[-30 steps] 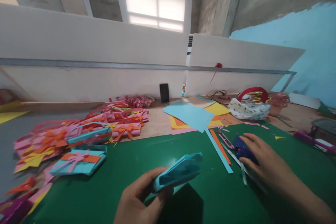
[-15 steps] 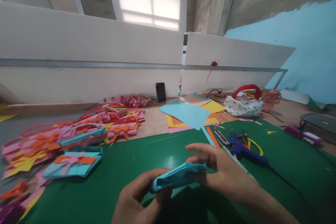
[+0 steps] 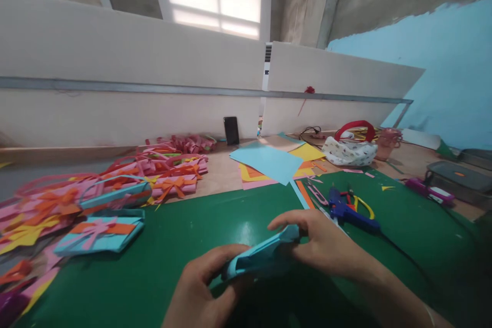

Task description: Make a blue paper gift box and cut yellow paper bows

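Observation:
A folded light-blue paper bag (image 3: pixel 265 252) is held between my two hands, low over the green mat (image 3: pixel 169 236). My left hand (image 3: pixel 209 282) grips its left end, thumb and fingers on either side. At the bag's right end, my right hand (image 3: pixel 313 238) pinches it, with the index finger raised along the top. A narrow opening shows along the side facing me. To the left lies a finished-looking blue paper bag (image 3: pixel 102 233) with an orange band and a pink bow.
Pink, orange and yellow paper bags (image 3: pixel 169 164) pile up at the left. Coloured paper sheets (image 3: pixel 267 161) lie at the back, before a phone (image 3: pixel 231 130). On the right are a blue glue gun (image 3: pixel 351 212), yellow-handled pliers (image 3: pixel 364 207), a pink cutter (image 3: pixel 317 193) and a white pouch (image 3: pixel 349 151).
The blue bag has tilted so its right end is higher, and my right hand has turned slightly with it. The whole view has shifted a little.

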The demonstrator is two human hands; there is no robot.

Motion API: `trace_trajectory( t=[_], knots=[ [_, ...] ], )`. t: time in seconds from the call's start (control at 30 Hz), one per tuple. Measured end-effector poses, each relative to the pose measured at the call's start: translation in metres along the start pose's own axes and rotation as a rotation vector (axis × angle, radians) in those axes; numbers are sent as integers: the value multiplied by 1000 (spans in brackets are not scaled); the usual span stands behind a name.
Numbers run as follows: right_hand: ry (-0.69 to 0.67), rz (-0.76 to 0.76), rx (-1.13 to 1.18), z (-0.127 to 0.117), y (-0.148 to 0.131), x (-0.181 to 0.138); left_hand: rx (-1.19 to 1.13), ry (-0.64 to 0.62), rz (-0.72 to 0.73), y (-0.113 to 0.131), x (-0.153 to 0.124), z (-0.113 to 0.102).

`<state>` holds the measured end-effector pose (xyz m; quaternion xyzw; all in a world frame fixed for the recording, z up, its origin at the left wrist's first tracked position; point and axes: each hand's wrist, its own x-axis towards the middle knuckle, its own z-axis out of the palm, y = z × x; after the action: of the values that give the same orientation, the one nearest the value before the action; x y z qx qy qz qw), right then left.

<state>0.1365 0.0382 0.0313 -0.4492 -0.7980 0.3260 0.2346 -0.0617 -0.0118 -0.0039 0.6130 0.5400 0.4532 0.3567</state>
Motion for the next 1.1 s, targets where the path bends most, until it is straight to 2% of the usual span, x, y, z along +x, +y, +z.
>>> trace_trajectory(
  t=[0.17,0.33,0.5,0.73,0.93,1.1],
  knots=[
    [72,-189,-79,8,3,-2,-86,13,-47,-6,2,3],
    [8,-123,-18,12,6,0,-123,13,-82,-8,3,3],
    [97,-154,-64,15,2,1,-77,-18,-40,-7,2,2],
    [96,-156,-35,20,0,3,-56,-103,-28,-10,4,2],
    [49,-36,8,13,6,4,-43,-14,-26,-19,5,3],
    [-34,-81,-73,8,5,0,-25,-6,-16,-18,5,4]
  ],
)
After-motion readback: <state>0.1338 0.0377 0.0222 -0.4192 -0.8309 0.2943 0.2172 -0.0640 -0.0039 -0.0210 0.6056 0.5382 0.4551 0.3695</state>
